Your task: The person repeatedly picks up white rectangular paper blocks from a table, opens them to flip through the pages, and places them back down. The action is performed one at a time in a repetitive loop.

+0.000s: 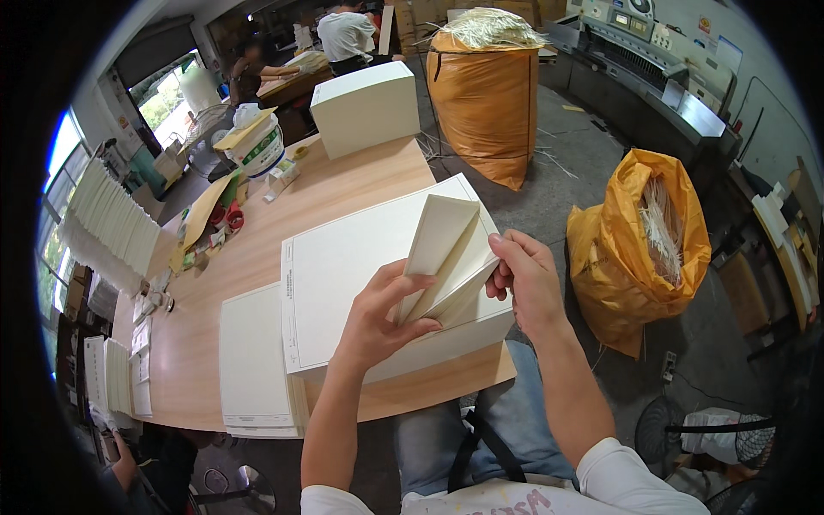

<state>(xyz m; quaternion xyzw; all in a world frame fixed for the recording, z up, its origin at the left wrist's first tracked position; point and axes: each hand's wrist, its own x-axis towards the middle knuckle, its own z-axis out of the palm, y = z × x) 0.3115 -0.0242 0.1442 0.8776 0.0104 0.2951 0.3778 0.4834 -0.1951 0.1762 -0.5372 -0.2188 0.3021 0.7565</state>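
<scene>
Both hands hold a folded bundle of cream paper sheets [438,236] over a tall stack of large white sheets [343,266]. My left hand [378,313] grips the bundle's lower left part, thumb on one side and fingers on the other. A fold opens in a V between the bundle's layers. At its right edge, my right hand [528,275] pinches the paper between thumb and curled fingers. Left of the tall stack lies a lower stack of white sheets [257,356], close to the table's front edge.
The wooden table [202,343] also bears a white block-shaped stack [365,112], a white bucket [256,146] and red tape rolls [225,216]. Orange sacks of paper strips [485,103] stand to the right, one [601,257] nearer me. A large machine [639,64] stands behind; people work at the back.
</scene>
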